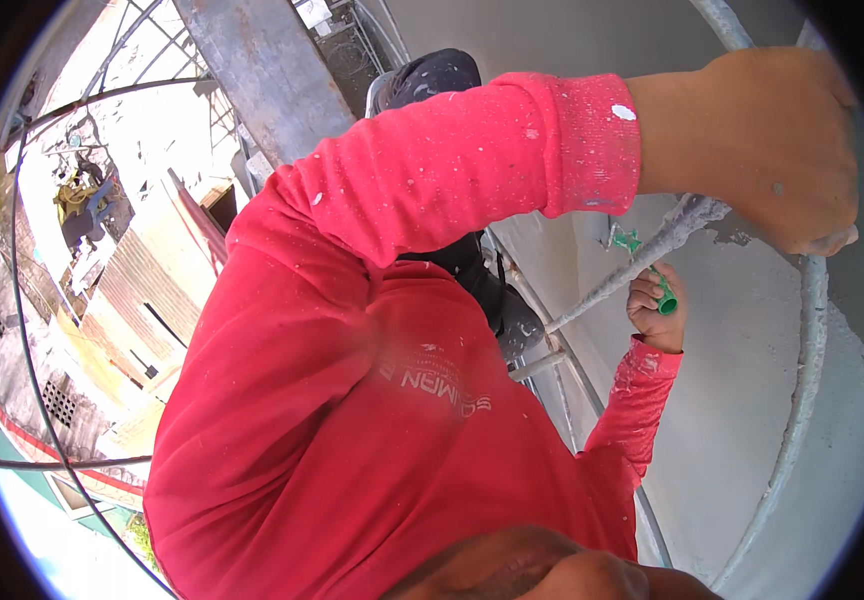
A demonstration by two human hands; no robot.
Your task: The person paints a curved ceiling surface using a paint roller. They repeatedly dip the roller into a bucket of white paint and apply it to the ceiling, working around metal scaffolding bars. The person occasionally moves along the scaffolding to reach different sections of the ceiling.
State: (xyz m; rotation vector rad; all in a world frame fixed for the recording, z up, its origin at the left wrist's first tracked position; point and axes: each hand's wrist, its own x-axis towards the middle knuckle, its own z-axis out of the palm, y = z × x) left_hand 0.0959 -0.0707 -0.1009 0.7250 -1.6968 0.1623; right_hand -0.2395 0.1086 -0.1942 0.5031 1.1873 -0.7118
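My left hand (762,150) reaches across from the left in a paint-spotted red sleeve (452,160). It is closed around a grey scaffold pipe (810,340), at the bend where another crusted brace (642,255) comes close. Lower down, my right hand (655,305) is wrapped round a green-handled tool (666,298). A second green part of that tool (628,241) shows past the brace; its far end is hidden behind my left sleeve.
Grey plastered wall (712,400) stands at the right, partly wet-looking. A metal plank (262,75) and scaffold bars run beside my dark-trousered legs (442,75). Far below at left lie a corrugated roof (147,300) and rubble; black cables (24,300) cross there.
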